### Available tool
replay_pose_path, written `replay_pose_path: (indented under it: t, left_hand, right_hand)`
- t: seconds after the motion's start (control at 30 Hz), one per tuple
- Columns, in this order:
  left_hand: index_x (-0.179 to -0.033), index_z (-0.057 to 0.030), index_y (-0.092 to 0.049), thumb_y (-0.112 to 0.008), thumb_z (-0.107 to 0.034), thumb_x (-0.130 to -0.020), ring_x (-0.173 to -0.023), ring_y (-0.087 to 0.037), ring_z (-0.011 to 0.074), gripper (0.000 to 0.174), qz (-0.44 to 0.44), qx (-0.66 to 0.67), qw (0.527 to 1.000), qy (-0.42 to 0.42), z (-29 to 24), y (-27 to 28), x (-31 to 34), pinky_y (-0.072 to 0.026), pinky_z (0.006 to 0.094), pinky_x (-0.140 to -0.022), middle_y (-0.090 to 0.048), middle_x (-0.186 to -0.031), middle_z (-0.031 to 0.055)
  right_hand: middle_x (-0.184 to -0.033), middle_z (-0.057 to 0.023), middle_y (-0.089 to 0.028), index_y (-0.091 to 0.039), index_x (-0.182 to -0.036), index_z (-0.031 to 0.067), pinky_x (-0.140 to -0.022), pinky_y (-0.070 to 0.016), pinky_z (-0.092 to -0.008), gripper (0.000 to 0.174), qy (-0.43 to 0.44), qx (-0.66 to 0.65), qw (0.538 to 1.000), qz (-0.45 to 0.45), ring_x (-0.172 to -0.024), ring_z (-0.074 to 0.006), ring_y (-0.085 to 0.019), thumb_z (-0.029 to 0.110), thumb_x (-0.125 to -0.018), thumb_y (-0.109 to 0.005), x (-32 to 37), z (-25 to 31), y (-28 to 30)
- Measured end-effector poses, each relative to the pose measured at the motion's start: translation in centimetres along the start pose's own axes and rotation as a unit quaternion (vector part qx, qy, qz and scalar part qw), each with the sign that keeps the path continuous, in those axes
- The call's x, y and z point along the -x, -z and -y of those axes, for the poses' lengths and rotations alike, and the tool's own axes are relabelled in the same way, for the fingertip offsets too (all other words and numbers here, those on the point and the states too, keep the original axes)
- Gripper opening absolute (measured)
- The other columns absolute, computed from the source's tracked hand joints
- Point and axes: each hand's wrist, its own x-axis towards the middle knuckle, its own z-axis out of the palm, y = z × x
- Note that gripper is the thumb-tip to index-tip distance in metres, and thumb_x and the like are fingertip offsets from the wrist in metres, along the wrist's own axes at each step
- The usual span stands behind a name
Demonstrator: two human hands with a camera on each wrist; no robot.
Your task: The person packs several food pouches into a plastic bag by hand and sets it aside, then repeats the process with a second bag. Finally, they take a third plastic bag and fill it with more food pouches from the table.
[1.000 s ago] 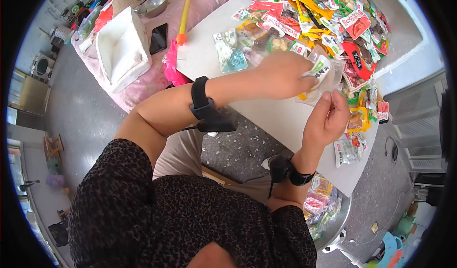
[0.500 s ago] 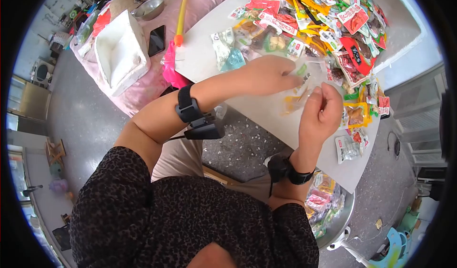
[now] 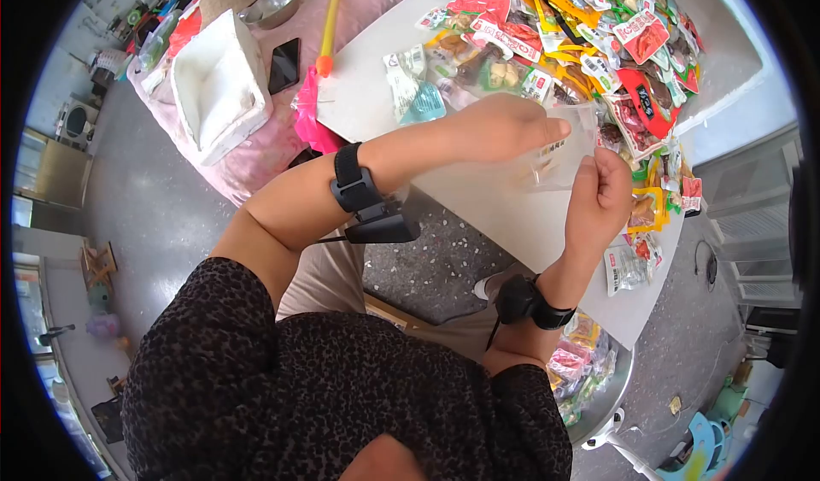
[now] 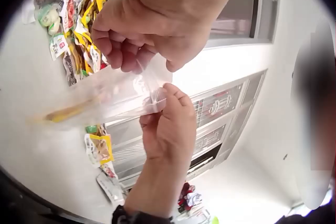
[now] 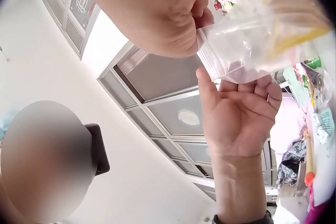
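My right hand (image 3: 600, 192) pinches a corner of a clear zip-top plastic bag (image 3: 574, 131) at its ridged opening, over the white table. Something yellow lies low inside the bag (image 5: 273, 40), best seen in the right wrist view. Just across from it, my left hand (image 3: 504, 129) has its thumb stretched out over the bag in the head view. In the right wrist view the left palm (image 5: 239, 121) is open and bare, its relaxed fingers at the bag's lower edge. From the left wrist camera, the right hand (image 4: 170, 124) grips the bag's edge between thumb and fingers.
A large heap of packaged snacks (image 3: 598, 45) covers the far side of the white table (image 3: 478, 203). More packets (image 3: 628, 267) lie near the right edge, and a metal basin (image 3: 611, 395) of packets stands below. Leftward, a white foam box (image 3: 220, 88) and a phone (image 3: 284, 67) rest on pink cloth.
The bag first swung lower and left, then shifted back right with the right hand. The left thumb, curled a second ago, now points straight across the bag.
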Motion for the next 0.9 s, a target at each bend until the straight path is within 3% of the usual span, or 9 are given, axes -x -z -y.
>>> replay_pose_path:
  t: [0.03,0.07,0.27,0.37,0.4,0.5,0.63,0.87,0.9]
  left_hand:
    - [-0.068,0.0029,-0.055,-0.035,-0.053,-0.080,-0.066,-0.052,0.0370,0.060,-0.007,0.003,1.000,-0.005,-0.4,0.5,0.0,-0.0385,0.0411,-0.060,-0.053,-0.069,0.0218]
    - [-0.069,0.0004,-0.053,-0.040,-0.049,-0.082,-0.058,-0.047,0.0174,0.052,0.008,-0.012,1.000,-0.005,-0.7,0.8,0.2,-0.0385,0.0295,-0.055,-0.048,-0.060,0.0102]
    - [-0.083,-0.0008,-0.054,-0.049,-0.031,-0.082,-0.065,-0.048,0.0141,0.031,0.068,0.195,0.978,-0.034,-2.1,-0.9,1.1,-0.0398,0.0272,-0.060,-0.053,-0.070,0.0071]
    - [-0.088,-0.0019,-0.054,-0.050,-0.028,-0.082,-0.069,-0.049,0.0129,0.027,0.029,0.125,0.981,-0.146,-0.7,-2.5,1.4,-0.0404,0.0261,-0.063,-0.054,-0.075,0.0064]
    - [-0.088,-0.0020,-0.054,-0.050,-0.027,-0.082,-0.070,-0.050,0.0129,0.026,0.045,0.122,0.986,-0.109,-0.2,-2.3,1.6,-0.0405,0.0260,-0.064,-0.054,-0.076,0.0065]
    - [-0.090,-0.0023,-0.054,-0.051,-0.025,-0.081,-0.074,-0.051,0.0130,0.024,0.076,0.092,0.993,-0.022,1.9,-1.3,2.3,-0.0408,0.0261,-0.067,-0.055,-0.079,0.0067]
    - [-0.093,-0.0029,-0.054,-0.052,-0.022,-0.079,-0.078,-0.052,0.0140,0.024,0.025,-0.007,0.999,0.047,7.0,1.6,1.8,-0.0412,0.0265,-0.070,-0.056,-0.082,0.0083]
    - [-0.106,-0.0033,-0.050,-0.054,-0.029,-0.073,-0.090,-0.054,0.0245,0.042,-0.138,-0.301,0.929,0.169,17.0,7.9,-4.0,-0.0413,0.0324,-0.078,-0.056,-0.097,0.0141]
    - [-0.108,-0.0034,-0.048,-0.054,-0.029,-0.072,-0.090,-0.053,0.0246,0.045,-0.134,-0.270,0.929,0.215,17.7,8.2,-4.4,-0.0413,0.0323,-0.078,-0.056,-0.098,0.0141]
  right_hand:
    - [-0.078,-0.0069,-0.054,-0.052,-0.087,-0.0018,-0.057,-0.0407,-0.0225,0.012,-0.011,-0.039,0.999,-0.015,-0.064,-0.0110,-0.048,0.001,-0.075,-0.052,0.0,0.0,-0.1]
    - [-0.079,-0.0067,-0.053,-0.052,-0.088,-0.0019,-0.058,-0.0405,-0.0218,0.012,0.001,-0.050,0.998,-0.034,-0.064,-0.0102,-0.048,0.001,-0.076,-0.053,-0.1,0.1,0.0]
    - [-0.079,-0.0078,-0.052,-0.052,-0.088,-0.0025,-0.056,-0.0398,-0.0204,0.013,0.099,0.030,0.980,-0.171,-0.064,-0.0101,-0.047,-0.001,-0.076,-0.053,0.1,1.6,2.1]
    - [-0.079,-0.0081,-0.053,-0.053,-0.086,-0.0024,-0.055,-0.0401,-0.0218,0.010,0.150,0.016,0.977,-0.151,-0.062,-0.0116,-0.047,-0.001,-0.075,-0.052,0.1,1.9,2.3]
    - [-0.077,-0.0097,-0.054,-0.052,-0.083,-0.0025,-0.055,-0.0408,-0.0247,0.009,0.125,0.113,0.978,-0.122,-0.062,-0.0149,-0.049,0.000,-0.075,-0.052,0.2,2.3,1.7]
    - [-0.075,-0.0123,-0.055,-0.052,-0.083,-0.0024,-0.056,-0.0412,-0.0277,0.010,0.052,0.075,0.993,0.069,-0.062,-0.0199,-0.051,0.001,-0.073,-0.051,-0.1,0.5,-0.6]
    - [-0.074,-0.0166,-0.054,-0.051,-0.086,0.0004,-0.060,-0.0418,-0.0325,0.014,-0.070,0.011,0.973,0.221,-0.066,-0.0279,-0.053,0.005,-0.073,-0.049,1.3,-4.5,-5.1]
    - [-0.078,-0.0176,-0.055,-0.050,-0.082,0.0020,-0.062,-0.0416,-0.0400,0.012,-0.005,0.089,0.945,0.316,-0.073,-0.0338,-0.053,0.008,-0.072,-0.046,4.0,-6.0,-8.6]
    - [-0.078,-0.0175,-0.055,-0.050,-0.082,0.0022,-0.062,-0.0415,-0.0402,0.012,-0.013,0.095,0.942,0.321,-0.073,-0.0339,-0.053,0.008,-0.072,-0.046,4.2,-6.1,-8.6]
